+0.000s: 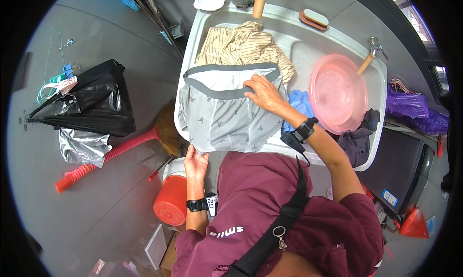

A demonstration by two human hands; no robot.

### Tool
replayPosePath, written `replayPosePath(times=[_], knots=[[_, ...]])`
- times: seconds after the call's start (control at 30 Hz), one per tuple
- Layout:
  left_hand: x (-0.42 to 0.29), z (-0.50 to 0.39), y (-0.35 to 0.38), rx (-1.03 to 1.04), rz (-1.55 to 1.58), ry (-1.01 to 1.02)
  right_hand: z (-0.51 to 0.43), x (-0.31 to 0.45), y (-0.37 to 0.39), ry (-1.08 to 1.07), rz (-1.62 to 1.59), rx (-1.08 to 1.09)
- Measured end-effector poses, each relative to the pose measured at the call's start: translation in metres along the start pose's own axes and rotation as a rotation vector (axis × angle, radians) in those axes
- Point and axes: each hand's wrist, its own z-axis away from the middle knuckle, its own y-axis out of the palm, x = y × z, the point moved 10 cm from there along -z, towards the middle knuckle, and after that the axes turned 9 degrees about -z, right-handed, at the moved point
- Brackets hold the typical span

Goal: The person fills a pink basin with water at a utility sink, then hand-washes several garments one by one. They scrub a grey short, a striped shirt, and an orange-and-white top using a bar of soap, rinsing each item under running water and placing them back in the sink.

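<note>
Grey boxer briefs [231,117] with a dark grey waistband and small dark prints are spread over the near left part of a white laundry sink [304,34]. My left hand [196,164] grips their lower left corner below the sink's edge. At the waistband's right side, my right hand [264,94] pinches the fabric between thumb and fingers. Behind the briefs a beige striped garment [238,41] lies bunched in the basin. To the right sit a blue cloth [299,105], a pink plastic basin [338,92] and a dark garment [356,145].
A tap [376,47] juts over the pink basin. On the sink's rim rests a scrubbing brush [314,19]. Left of the sink are a broom [126,148], a hanging black plastic bag [97,99] and a red bucket [171,197]. A dark appliance [394,164] stands at right.
</note>
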Motion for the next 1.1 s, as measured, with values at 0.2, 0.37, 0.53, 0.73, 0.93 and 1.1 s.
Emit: replayPosePath(times=[0.2,0.37,0.53,0.73,0.93,1.1], knots=[[-0.001,0.000,0.002,0.040,-0.008,0.020,-0.009,-0.002,0.017,-0.025,0.016,0.041],[-0.006,-0.006,0.001,-0.023,-0.036,0.051,-0.022,-0.020,0.009,0.079,-0.204,0.023],[-0.013,-0.009,0.015,0.039,-0.051,0.062,-0.034,-0.027,0.002,0.124,-0.259,-0.021],[-0.017,-0.008,0.023,0.046,-0.071,0.042,-0.035,-0.014,0.000,0.049,-0.354,0.037],[-0.018,-0.009,0.026,0.071,-0.050,0.038,-0.030,0.000,0.015,0.066,-0.192,0.163],[-0.020,-0.007,0.028,0.105,-0.039,0.053,-0.029,-0.010,0.022,0.237,-0.205,0.185]])
